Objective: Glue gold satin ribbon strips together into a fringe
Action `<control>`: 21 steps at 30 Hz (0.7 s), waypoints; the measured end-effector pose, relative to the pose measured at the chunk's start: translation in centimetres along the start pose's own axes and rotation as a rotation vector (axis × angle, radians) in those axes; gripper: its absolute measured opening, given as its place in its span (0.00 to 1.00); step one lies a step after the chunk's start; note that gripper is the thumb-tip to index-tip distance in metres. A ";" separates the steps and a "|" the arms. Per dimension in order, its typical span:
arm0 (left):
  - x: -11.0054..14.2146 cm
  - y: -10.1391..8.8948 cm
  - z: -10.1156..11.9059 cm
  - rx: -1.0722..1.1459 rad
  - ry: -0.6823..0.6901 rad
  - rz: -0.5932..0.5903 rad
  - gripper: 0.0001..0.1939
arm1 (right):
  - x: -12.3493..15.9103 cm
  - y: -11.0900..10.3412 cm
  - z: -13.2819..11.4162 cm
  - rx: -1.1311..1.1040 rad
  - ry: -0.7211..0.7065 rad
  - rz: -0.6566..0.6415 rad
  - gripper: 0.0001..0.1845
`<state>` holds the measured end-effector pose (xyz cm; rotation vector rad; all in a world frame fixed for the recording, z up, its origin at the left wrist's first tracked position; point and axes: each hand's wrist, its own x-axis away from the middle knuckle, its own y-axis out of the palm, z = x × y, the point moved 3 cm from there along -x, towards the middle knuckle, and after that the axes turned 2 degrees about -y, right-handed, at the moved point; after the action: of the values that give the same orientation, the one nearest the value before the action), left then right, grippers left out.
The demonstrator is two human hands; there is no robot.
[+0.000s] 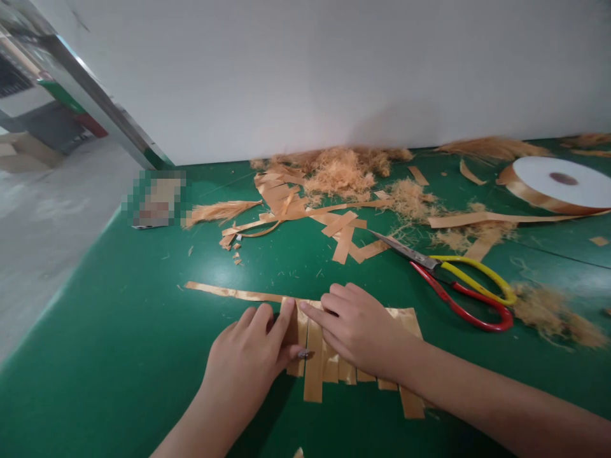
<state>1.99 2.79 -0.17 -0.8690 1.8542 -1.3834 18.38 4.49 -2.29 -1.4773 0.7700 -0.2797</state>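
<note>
Two bare hands meet over a row of short ribbon strips (pixel 315 366) lying side by side on the green table (pixel 143 356), close to the near edge. The left hand (pixel 248 356) rests palm down at the left end of the row, its fingers laid flat and its thumb pinching one strip against the forefinger. The right hand (pixel 356 327) lies flat across the middle of the row, fingers together and pointing left, the forefinger pressing on the strips just beside the left hand's fingertips. A long ribbon strip (pixel 229 292) runs leftward from under the hands, along the tops of the short ones. Just right of the right hand, apart from it, lie scissors (pixel 453 280) with one yellow and one red handle. Farther back sit ribbon offcuts (pixel 305 210), heaps of frayed threads (pixel 341 168) and, at the far right, a ribbon spool (pixel 556 181).
</note>
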 end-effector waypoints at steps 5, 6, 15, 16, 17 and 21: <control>0.0 -0.1 0.0 -0.003 0.004 0.040 0.23 | 0.1 0.1 0.0 0.001 -0.003 0.004 0.17; 0.1 -0.2 0.0 0.002 0.007 0.058 0.23 | 0.1 0.1 0.0 0.001 -0.005 0.005 0.17; 0.0 0.1 0.0 -0.007 -0.006 0.033 0.25 | 0.1 0.1 0.1 -0.016 -0.003 -0.012 0.18; 0.0 0.1 0.0 -0.008 -0.006 0.019 0.25 | 0.2 0.1 0.1 -0.016 -0.003 -0.011 0.18; 0.0 0.1 0.1 -0.006 -0.006 0.010 0.25 | 0.1 0.1 0.1 -0.017 -0.003 -0.012 0.18; -0.1 0.0 0.1 0.006 -0.010 0.029 0.26 | 0.1 0.1 0.1 -0.024 0.000 -0.019 0.19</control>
<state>2.07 2.81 -0.18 -0.8410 1.8472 -1.3645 18.50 4.50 -2.41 -1.5075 0.7621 -0.2853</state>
